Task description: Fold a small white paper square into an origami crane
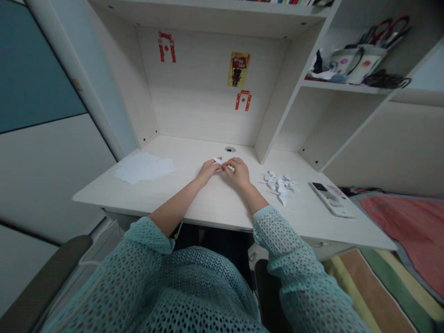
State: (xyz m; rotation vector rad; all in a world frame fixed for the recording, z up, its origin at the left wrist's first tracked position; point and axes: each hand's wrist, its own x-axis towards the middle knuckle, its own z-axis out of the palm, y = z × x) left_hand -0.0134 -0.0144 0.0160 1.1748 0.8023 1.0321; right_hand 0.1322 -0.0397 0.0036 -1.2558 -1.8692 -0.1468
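Observation:
My left hand (210, 170) and my right hand (237, 170) meet over the middle of the white desk (208, 208). Between their fingers is a small piece of folded white paper (218, 160), its pointed end sticking up past the left fingers. Both hands are closed on it; the fingers hide much of its shape. To the right of my right hand lies a pile of small folded white paper pieces (280, 185) with thin points. Flat white paper sheets (144, 167) are spread over one another on the left side of the desk.
A phone in a pale case (331, 200) lies near the desk's right end. Behind my hands is a round cable hole (230, 149). A vertical shelf panel (289, 88) comes down to the desk. Cups with scissors and pens (367, 60) stand on the upper right shelf.

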